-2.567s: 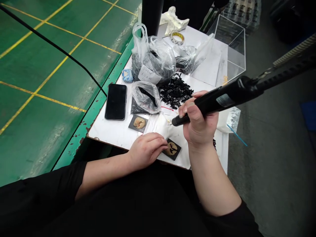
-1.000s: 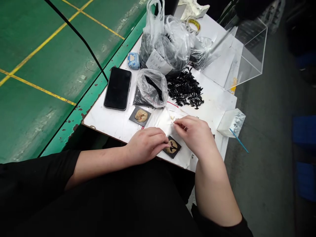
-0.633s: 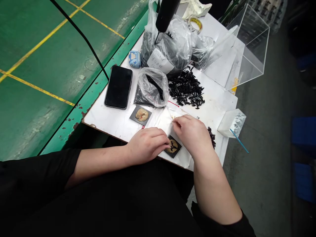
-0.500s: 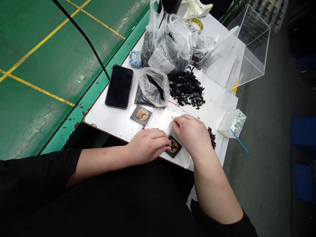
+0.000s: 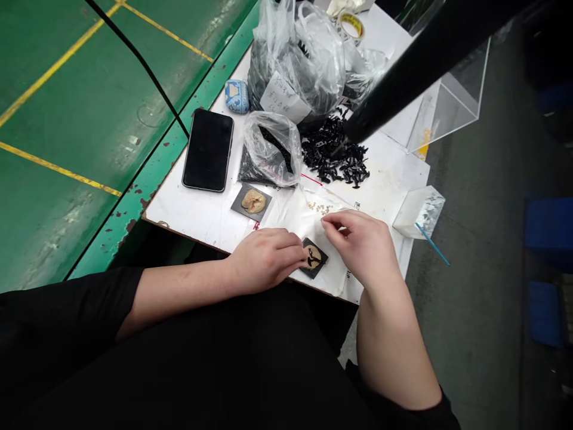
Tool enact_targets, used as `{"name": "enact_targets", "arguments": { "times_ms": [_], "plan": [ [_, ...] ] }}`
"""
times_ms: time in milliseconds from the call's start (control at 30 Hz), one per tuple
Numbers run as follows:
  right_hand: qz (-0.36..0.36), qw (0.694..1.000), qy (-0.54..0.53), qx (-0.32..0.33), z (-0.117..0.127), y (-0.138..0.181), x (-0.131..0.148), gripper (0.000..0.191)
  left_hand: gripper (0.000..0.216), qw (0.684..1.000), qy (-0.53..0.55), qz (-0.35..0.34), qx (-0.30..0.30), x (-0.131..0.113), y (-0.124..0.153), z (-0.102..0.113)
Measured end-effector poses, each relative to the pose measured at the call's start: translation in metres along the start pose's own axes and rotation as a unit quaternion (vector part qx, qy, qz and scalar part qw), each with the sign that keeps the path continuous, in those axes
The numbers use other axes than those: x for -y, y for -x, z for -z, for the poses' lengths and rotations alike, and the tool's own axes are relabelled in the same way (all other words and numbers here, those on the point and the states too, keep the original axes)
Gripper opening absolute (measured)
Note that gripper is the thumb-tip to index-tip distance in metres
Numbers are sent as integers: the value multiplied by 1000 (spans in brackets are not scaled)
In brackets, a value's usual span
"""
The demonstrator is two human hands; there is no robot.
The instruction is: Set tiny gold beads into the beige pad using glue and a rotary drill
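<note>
A small dark square plate (image 5: 308,272) lies near the table's front edge, bearing a round lump of tan putty (image 5: 316,255) with black T-shaped pieces on it. My left hand (image 5: 268,258) reaches its left side, fingers pressed together at the putty; anything pinched there is hidden. Right of the plate, my right hand (image 5: 364,243) hovers with thumb and index finger in a pinch, and whatever it holds is too small to name. Just beyond those fingertips, several tiny gold rings (image 5: 319,207) lie on a white sheet (image 5: 286,216).
A second plate with putty (image 5: 253,201), a phone (image 5: 208,150) and an open bag of black bits (image 5: 271,149) lie leftward. Behind are loose black pieces (image 5: 329,152) and large plastic bags (image 5: 299,65). A black bar (image 5: 416,71) crosses the upper right. A clear block (image 5: 418,212) stands right.
My right hand has moved right, away from the gold rings, uncovering them. My left hand stays at the plate. The view has shifted slightly and a black bar has entered at upper right.
</note>
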State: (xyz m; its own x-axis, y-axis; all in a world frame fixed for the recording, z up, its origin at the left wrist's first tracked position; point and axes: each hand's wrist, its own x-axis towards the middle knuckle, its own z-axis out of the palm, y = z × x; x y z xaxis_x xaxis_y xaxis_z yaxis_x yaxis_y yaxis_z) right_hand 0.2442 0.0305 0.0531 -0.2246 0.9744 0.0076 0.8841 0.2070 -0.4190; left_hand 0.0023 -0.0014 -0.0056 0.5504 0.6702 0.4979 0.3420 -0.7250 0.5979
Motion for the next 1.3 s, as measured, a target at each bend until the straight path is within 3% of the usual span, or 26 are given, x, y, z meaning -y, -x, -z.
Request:
{"name": "enact_targets", "arguments": {
  "times_ms": [200, 467, 600, 800, 1067, 1300],
  "plan": [
    [6, 998, -66, -19, 9, 38, 1, 12, 21, 995, -65, -63, 33, 2, 2, -2],
    [74, 997, 26, -20, 6, 77, 10, 15, 26, 987, -104, -91, 80, 3, 4, -2],
    [79, 994, 76, 6, 2, 81, 16, 17, 26, 986, -112, -91, 87, 3, 3, -3],
    [106, 986, 130, -17, 3, 81, 22, 11, 23, 985, -116, -79, 102, 1, 1, -5],
    [106, 989, 102, -9, 2, 82, 21, 15, 23, 984, -125, -77, 104, 1, 0, -5],
    [108, 991, 66, -43, 3, 91, 18, 17, 25, 983, -127, -74, 113, 1, 0, -3]
  ]
}}
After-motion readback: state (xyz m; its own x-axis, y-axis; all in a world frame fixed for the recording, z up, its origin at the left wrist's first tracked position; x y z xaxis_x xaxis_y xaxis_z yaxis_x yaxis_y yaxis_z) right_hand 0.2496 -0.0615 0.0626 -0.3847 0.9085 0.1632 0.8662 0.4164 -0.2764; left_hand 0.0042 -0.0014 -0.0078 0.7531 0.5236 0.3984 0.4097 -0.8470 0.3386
